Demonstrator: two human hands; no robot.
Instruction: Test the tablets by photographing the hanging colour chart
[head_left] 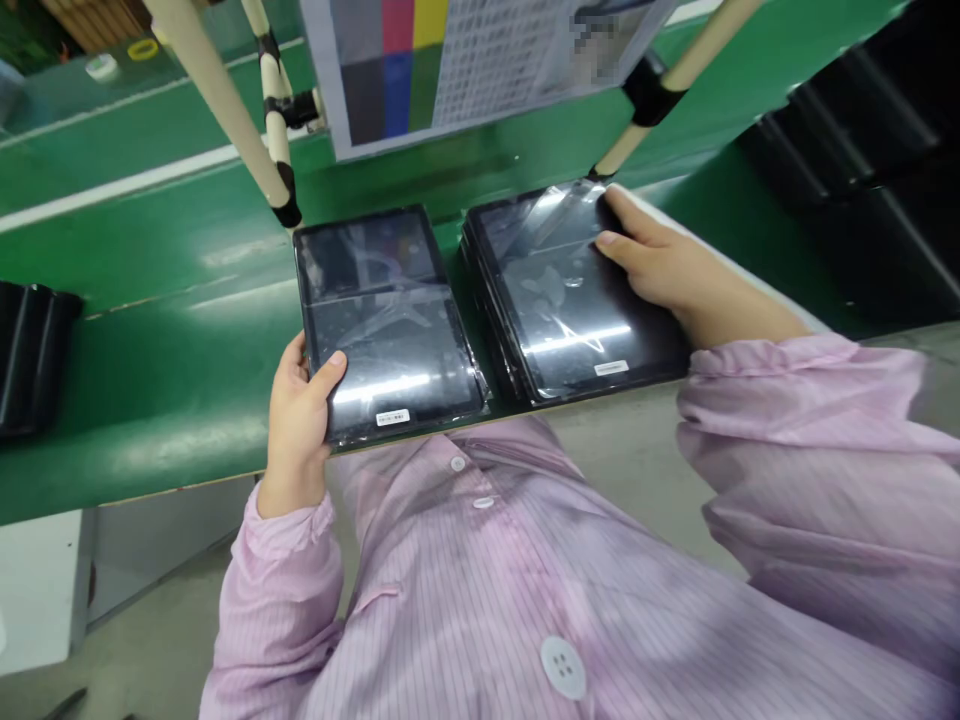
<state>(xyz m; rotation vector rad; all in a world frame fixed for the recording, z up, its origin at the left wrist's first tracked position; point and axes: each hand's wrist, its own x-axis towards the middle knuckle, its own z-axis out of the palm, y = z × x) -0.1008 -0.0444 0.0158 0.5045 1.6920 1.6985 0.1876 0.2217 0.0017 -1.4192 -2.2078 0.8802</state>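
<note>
Two black tablets with glossy film and small white labels lie side by side near the bench's front edge. My left hand (300, 410) grips the lower left edge of the left tablet (382, 320), thumb on the screen and the other fingers mostly hidden at the side. The right tablet (562, 300) tops a short stack, whose lower layers show along its left side. My right hand (660, 265) holds its upper right edge, thumb and a finger lying over the film. Its other fingers are out of sight.
A green bench (165, 350) runs across the view. Beige pipe posts (225, 100) carry a sheet with colour blocks (397, 70) behind the tablets. Black trays (885, 170) are stacked at the right, and more black pieces (34, 355) lie at the left.
</note>
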